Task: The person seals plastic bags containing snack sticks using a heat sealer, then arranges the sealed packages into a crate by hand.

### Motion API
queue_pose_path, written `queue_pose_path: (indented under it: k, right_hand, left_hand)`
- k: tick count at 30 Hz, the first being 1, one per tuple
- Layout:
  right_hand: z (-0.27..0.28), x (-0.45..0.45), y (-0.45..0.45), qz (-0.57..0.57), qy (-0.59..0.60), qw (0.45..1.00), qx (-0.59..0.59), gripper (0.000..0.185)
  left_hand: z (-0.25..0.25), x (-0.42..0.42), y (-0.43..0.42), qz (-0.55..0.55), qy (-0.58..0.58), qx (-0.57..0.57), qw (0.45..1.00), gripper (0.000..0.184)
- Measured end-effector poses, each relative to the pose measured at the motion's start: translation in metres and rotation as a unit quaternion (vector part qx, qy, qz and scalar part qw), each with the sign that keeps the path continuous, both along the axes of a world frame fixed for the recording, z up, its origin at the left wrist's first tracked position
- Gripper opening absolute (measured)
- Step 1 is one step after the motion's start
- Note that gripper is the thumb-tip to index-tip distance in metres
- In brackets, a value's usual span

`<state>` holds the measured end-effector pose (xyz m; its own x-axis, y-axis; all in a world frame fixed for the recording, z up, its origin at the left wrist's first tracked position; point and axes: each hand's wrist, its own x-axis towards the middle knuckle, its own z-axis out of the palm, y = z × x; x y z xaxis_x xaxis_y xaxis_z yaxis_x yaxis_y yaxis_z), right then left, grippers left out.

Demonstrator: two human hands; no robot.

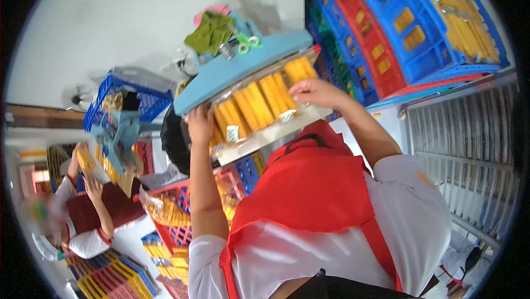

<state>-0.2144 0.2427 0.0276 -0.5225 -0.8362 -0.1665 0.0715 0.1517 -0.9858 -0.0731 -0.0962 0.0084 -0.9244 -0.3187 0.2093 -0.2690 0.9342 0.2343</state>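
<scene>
Several clear plastic packs of yellow sticks [254, 105] lie in a row along the front of a light blue sealing machine [243, 59]. At the row's left end, my left hand [200, 124] is on the packs beside the machine's edge, its fingers partly hidden. My right hand [316, 92] has its fingers closed at the packs towards the right end, pinching at the plastic. Beneath the packs is a pale ledge [248, 147]. On top of the machine are a green cloth [210, 33] and green-handled scissors [248, 43].
Stacked blue crates [411, 17] and a red crate [364, 28] stand at the upper right. A red basket [182, 216] of packs is below left. At far left a co-worker [83, 233] holds a yellow pack near another blue machine [118, 133].
</scene>
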Motion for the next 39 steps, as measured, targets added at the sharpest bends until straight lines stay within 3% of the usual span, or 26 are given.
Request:
queue_pose_path:
  k: [2, 5, 8, 10, 12, 14, 16, 18, 24, 27, 29, 32, 35, 39]
  right_hand:
    - [0.007, 0.002, -0.015, -0.013, 0.028, 0.999, 0.025, 0.026]
    - [0.006, -0.002, -0.037, -0.02, 0.109, 0.993, 0.033, 0.028]
    - [0.021, 0.006, -0.069, -0.046, 0.208, 0.977, 0.034, 0.031]
    - [0.028, 0.01, -0.099, -0.023, 0.38, 0.916, 0.125, 0.033]
    - [0.022, 0.019, -0.127, -0.02, 0.422, 0.896, 0.139, 0.035]
    - [-0.002, 0.031, -0.144, -0.018, 0.461, 0.874, 0.154, 0.038]
    - [-0.031, 0.043, -0.154, -0.108, 0.571, 0.796, 0.17, 0.043]
    - [-0.039, 0.043, -0.154, -0.087, 0.561, 0.802, 0.186, 0.049]
    - [-0.031, 0.039, -0.15, -0.016, 0.515, 0.824, 0.236, 0.049]
    - [-0.024, 0.039, -0.133, -0.098, 0.556, 0.805, 0.184, 0.05]
    - [-0.014, 0.035, -0.111, -0.148, 0.522, 0.799, 0.258, 0.052]
    - [-0.05, 0.03, -0.091, -0.149, 0.527, 0.805, 0.228, 0.053]
    - [-0.05, 0.02, -0.094, -0.114, 0.488, 0.823, 0.268, 0.052]
    - [-0.009, 0.012, -0.08, -0.129, 0.459, 0.828, 0.295, 0.051]
  left_hand:
    - [0.0, 0.001, 0.003, 0.001, 0.033, 0.0, 0.999, 0.03]
    - [-0.024, 0.002, -0.011, -0.004, -0.001, 0.056, 0.998, 0.031]
    - [-0.015, 0.005, 0.004, 0.034, -0.021, 0.059, 0.997, 0.033]
    - [-0.012, 0.003, 0.006, 0.047, -0.015, 0.047, 0.998, 0.032]
    - [-0.009, 0.002, 0.011, 0.075, -0.044, 0.038, 0.995, 0.032]
    - [-0.013, 0.003, 0.015, 0.072, 0.022, -0.011, 0.997, 0.032]
    - [-0.014, 0.005, 0.018, 0.056, 0.026, 0.004, 0.998, 0.034]
    - [-0.021, 0.006, 0.019, 0.052, 0.032, -0.044, 0.997, 0.036]
    - [-0.022, 0.005, 0.021, 0.058, 0.034, -0.029, 0.997, 0.037]
    - [-0.024, 0.007, 0.019, 0.042, 0.041, -0.041, 0.997, 0.036]
    - [-0.025, 0.007, 0.018, 0.045, 0.038, -0.04, 0.997, 0.035]
    - [-0.023, 0.005, 0.021, 0.05, 0.025, -0.048, 0.997, 0.035]
    - [-0.024, 0.006, 0.022, 0.051, 0.014, -0.067, 0.996, 0.035]
    - [-0.022, 0.004, 0.023, 0.051, 0.014, -0.08, 0.995, 0.035]
